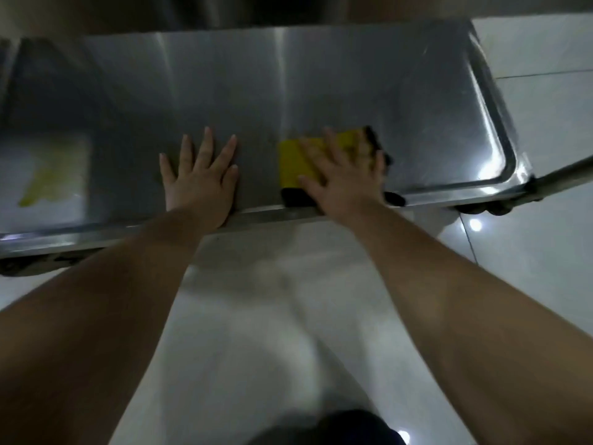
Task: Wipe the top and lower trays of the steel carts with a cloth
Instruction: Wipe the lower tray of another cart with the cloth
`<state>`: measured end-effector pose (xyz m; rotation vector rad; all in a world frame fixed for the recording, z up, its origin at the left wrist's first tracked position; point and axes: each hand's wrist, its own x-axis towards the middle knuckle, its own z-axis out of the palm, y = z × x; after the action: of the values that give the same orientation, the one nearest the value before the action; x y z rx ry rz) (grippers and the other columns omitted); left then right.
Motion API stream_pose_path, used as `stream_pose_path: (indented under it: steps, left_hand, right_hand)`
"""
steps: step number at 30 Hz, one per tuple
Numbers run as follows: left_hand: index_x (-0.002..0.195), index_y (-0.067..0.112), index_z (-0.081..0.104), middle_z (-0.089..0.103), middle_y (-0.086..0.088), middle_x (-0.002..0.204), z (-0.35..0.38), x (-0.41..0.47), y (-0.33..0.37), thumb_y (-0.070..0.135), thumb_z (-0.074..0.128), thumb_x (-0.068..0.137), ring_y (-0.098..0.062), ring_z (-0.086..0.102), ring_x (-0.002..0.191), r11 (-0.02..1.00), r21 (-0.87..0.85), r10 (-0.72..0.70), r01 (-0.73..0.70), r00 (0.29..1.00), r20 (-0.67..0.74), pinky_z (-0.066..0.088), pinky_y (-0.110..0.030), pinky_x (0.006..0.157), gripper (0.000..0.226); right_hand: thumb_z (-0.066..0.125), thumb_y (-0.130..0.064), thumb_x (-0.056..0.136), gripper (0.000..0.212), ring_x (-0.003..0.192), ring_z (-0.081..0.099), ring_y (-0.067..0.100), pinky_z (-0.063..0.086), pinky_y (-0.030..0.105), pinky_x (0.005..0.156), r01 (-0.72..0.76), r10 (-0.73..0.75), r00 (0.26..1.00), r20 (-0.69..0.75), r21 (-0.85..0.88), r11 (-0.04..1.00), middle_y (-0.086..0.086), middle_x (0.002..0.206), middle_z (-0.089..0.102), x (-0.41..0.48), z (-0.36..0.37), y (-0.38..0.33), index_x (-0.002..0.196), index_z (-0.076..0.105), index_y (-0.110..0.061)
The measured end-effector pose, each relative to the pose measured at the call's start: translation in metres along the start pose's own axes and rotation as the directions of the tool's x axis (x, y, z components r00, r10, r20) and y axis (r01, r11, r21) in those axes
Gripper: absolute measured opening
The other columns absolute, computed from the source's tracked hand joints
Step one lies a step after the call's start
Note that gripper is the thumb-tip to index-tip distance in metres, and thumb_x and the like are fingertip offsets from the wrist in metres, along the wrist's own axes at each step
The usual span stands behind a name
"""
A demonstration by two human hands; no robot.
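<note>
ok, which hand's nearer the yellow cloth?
Right. The right hand lies flat on the cloth; the left hand rests on the bare tray to its left, apart from it.

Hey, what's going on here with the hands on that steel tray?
A person is wiping a steel cart tray. The right hand presses flat on a yellow cloth with black edging, close to the tray's near rim, right of the middle. The left hand rests flat, fingers spread, on bare steel beside it, not touching the cloth. A blurred pale patch at the tray's left end is too unclear to identify.
</note>
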<state>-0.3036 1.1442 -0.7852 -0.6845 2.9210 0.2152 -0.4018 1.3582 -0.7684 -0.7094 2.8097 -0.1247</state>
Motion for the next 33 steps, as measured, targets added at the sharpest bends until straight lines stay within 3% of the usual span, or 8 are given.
stream_pose_path:
  steps: [4,7,12,18,22,25,29,33]
  left_hand:
    - [0.155,0.046,0.003,-0.006,0.007,0.166,0.001,-0.004,0.007,0.046,0.018,0.105,-0.026,-0.009,0.152,0.999,-0.039,0.015,-0.015,1.000,-0.001,-0.008,-0.058,0.117,0.053]
    - [0.155,0.045,0.000,-0.010,0.008,0.166,0.000,-0.005,0.012,0.046,0.017,0.105,-0.025,-0.012,0.152,0.998,-0.060,0.032,-0.029,0.998,0.052,-0.011,-0.056,0.118,0.053]
    - [0.158,0.036,0.011,0.000,0.006,0.167,-0.013,0.013,-0.029,0.036,0.027,0.105,-0.027,-0.006,0.152,0.997,-0.054,0.050,-0.054,0.996,-0.068,-0.004,-0.052,0.121,0.055]
    - [0.155,0.044,0.010,-0.001,0.007,0.166,-0.005,0.016,-0.065,0.053,0.021,0.102,-0.027,-0.007,0.152,0.999,-0.040,0.013,-0.016,0.997,-0.077,-0.009,-0.060,0.117,0.055]
    - [0.156,0.044,0.010,0.002,0.007,0.166,0.000,0.015,-0.059,0.053,0.020,0.102,-0.026,-0.005,0.153,0.997,-0.076,0.022,-0.030,0.993,-0.114,-0.007,-0.059,0.119,0.055]
    - [0.156,0.043,0.008,-0.001,0.007,0.166,0.000,0.013,-0.056,0.050,0.020,0.102,-0.026,-0.007,0.152,0.997,-0.076,0.023,-0.031,0.994,-0.102,-0.008,-0.058,0.118,0.056]
    - [0.157,0.041,0.004,-0.003,0.007,0.166,-0.001,0.015,-0.059,0.047,0.022,0.102,-0.025,-0.008,0.152,0.997,-0.072,0.025,-0.031,0.996,-0.085,-0.009,-0.059,0.118,0.058]
    - [0.157,0.037,0.004,-0.003,0.005,0.167,-0.001,0.013,-0.062,0.046,0.022,0.102,-0.025,-0.008,0.152,0.996,-0.078,0.025,-0.032,0.995,-0.095,-0.008,-0.059,0.118,0.059]
  right_hand:
    - [0.030,-0.065,0.093,0.061,0.149,-0.007,0.039,-0.001,0.066,0.114,-0.464,0.473,0.876,-0.091,0.110,0.879,-0.011,0.165,0.004,0.004,-0.021,0.103,0.150,0.012,-0.054]
    - [0.025,-0.062,0.096,0.060,0.148,-0.011,0.044,-0.003,0.070,0.111,-0.627,0.639,0.768,-0.042,0.155,0.764,-0.010,0.165,-0.001,0.023,-0.026,0.079,0.153,0.008,-0.050]
    - [0.027,-0.063,0.097,0.062,0.146,-0.018,0.045,-0.008,0.070,0.111,-0.130,0.129,0.991,-0.030,-0.021,0.991,-0.010,0.165,-0.007,0.038,0.006,-0.078,0.152,0.002,-0.050]
    - [0.033,-0.073,0.091,0.068,0.149,-0.016,0.035,-0.005,0.062,0.116,0.069,-0.069,0.998,0.011,-0.047,0.996,-0.017,0.164,-0.004,0.037,0.001,-0.066,0.149,0.003,-0.057]
    - [0.030,-0.073,0.091,0.064,0.149,-0.013,0.036,-0.005,0.062,0.116,-0.432,0.439,0.898,-0.036,0.114,0.894,-0.016,0.164,0.000,0.037,-0.022,0.040,0.149,0.008,-0.057]
    - [0.027,-0.062,0.097,0.058,0.147,-0.016,0.040,-0.009,0.068,0.112,-0.622,0.648,0.761,-0.022,0.257,0.739,-0.011,0.165,0.000,0.049,-0.018,0.005,0.151,0.010,-0.054]
    - [0.027,-0.061,0.098,0.059,0.147,-0.018,0.041,-0.013,0.067,0.112,-0.219,0.222,0.975,-0.019,0.112,0.969,-0.009,0.165,-0.005,0.061,0.005,-0.115,0.152,0.007,-0.051]
    - [0.031,-0.073,0.092,0.063,0.148,-0.018,0.033,-0.015,0.068,0.110,-0.009,0.008,1.000,0.019,0.056,0.998,-0.017,0.164,-0.002,0.064,0.002,-0.119,0.148,0.008,-0.058]
